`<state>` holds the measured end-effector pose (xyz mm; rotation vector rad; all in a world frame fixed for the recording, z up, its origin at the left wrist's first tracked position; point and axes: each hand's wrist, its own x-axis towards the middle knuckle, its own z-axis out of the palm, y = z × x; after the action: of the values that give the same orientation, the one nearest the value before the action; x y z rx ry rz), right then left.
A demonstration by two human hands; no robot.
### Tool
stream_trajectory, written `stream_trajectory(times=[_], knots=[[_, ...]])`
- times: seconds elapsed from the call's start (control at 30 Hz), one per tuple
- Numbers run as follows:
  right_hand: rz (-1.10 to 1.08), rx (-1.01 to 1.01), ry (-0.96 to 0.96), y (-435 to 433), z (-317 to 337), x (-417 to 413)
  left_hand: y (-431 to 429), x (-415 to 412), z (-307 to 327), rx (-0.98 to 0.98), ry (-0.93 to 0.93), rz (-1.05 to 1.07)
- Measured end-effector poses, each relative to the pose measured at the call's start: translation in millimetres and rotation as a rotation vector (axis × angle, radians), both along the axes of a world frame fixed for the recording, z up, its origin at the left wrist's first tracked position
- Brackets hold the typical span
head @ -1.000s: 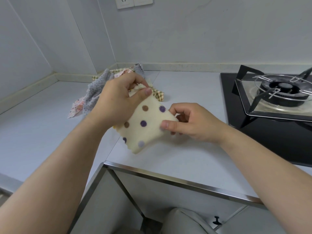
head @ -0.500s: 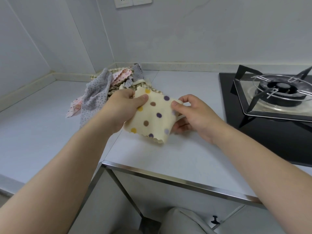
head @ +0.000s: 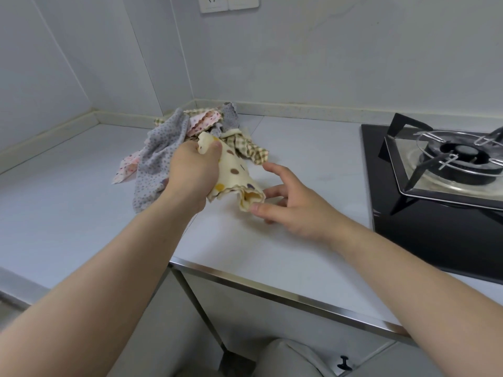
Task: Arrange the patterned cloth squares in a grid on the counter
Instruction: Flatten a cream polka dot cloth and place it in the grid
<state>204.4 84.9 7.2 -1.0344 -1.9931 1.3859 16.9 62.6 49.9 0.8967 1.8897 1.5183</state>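
White worktop (head: 285,248), corner of a pale kitchen wall, gas hob (head: 446,170) off to the right. From here I see the left hand (head: 193,175) closed on the cream dotted cloth square (head: 234,172), thumb pinching its top edge; cloth hangs crumpled, above the worktop. Right hand (head: 294,208) has fingers spread, thumb tip touching the cloth's lower corner, not gripping. Heap of remaining squares (head: 174,148) sits just behind the left hand, near the wall.

Gas stove (head: 446,170) at right, wall socket (head: 228,2) above counter corner.
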Motion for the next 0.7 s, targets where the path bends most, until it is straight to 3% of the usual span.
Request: stream_trajectory(times=[0.43,0.7], knots=[[-0.285,0.175,-0.073,0,-1,-3,-5,38,-10,0.17,-0.036,-0.017],[-0.338,0.304,-0.176,7,-7,2,-6,38,-10,0.173,-0.059,0.028]])
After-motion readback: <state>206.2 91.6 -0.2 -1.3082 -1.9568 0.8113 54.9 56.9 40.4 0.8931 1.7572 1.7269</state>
